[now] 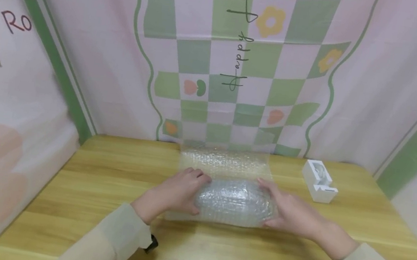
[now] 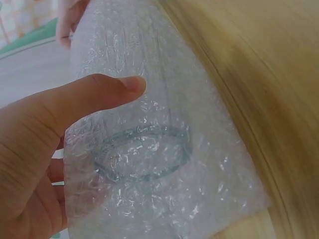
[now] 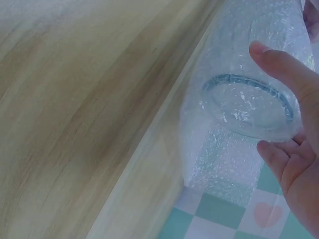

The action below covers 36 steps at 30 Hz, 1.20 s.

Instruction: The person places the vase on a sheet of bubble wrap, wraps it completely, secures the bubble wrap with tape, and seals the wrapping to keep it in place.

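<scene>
A clear round glass vessel (image 3: 247,107) lies on its side inside bubble wrap (image 1: 235,203), on the table before me. Through the film its circular rim (image 2: 187,144) shows in the left wrist view. My left hand (image 1: 183,191) grips the left end of the bundle, thumb on the near side and fingers over the far side. At the right end my right hand (image 1: 295,212) holds it the same way. A flat length of bubble wrap (image 1: 224,161) runs from the bundle toward the back edge. Whether the vessel is a vase or a tumbler, I cannot tell.
A white tape dispenser (image 1: 319,182) with a roll of clear tape stands at the back right of the wooden table (image 1: 114,165). Behind the table hangs a checkered, flower-patterned curtain (image 1: 227,61), with more fabric at both sides.
</scene>
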Available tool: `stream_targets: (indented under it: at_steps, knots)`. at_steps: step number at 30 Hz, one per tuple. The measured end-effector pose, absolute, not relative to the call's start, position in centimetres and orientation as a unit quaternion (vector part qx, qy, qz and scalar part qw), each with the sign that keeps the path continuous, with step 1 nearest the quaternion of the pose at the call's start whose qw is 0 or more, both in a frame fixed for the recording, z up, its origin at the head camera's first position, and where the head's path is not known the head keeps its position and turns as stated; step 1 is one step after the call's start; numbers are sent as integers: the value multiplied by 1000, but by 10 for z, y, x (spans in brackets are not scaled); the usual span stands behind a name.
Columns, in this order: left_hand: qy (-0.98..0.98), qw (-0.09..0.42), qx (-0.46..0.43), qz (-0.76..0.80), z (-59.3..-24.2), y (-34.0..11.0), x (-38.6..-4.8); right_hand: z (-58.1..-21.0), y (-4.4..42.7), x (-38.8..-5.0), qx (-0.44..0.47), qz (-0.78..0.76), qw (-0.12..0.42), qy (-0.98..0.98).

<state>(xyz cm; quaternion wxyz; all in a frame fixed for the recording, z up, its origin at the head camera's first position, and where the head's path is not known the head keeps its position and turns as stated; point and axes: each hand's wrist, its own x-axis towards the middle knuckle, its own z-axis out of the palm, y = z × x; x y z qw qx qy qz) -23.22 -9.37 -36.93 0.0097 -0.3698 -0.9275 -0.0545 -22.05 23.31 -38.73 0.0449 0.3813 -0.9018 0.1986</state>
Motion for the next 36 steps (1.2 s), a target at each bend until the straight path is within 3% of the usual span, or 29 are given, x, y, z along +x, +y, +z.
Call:
stream_targets:
  at_steps: [4,10,16,32,36]
  knots:
    - [-929,2,-365,-53,-369,-93,-234,-388,232,-220,395,157,96,-900]
    - [-930,2,-364,-54,-368,-92,-237,-390,231,-214,412,44,228,-881]
    - [-929,7,-369,-43,-367,-89,-238,-392,231,-211,426,15,289,-857]
    - [-931,-9,-361,-57,-369,-91,-241,-394,226,-210,406,91,211,-884]
    - [-931,-19,-358,-71,-369,-92,-243,-393,223,-209,395,89,166,-899]
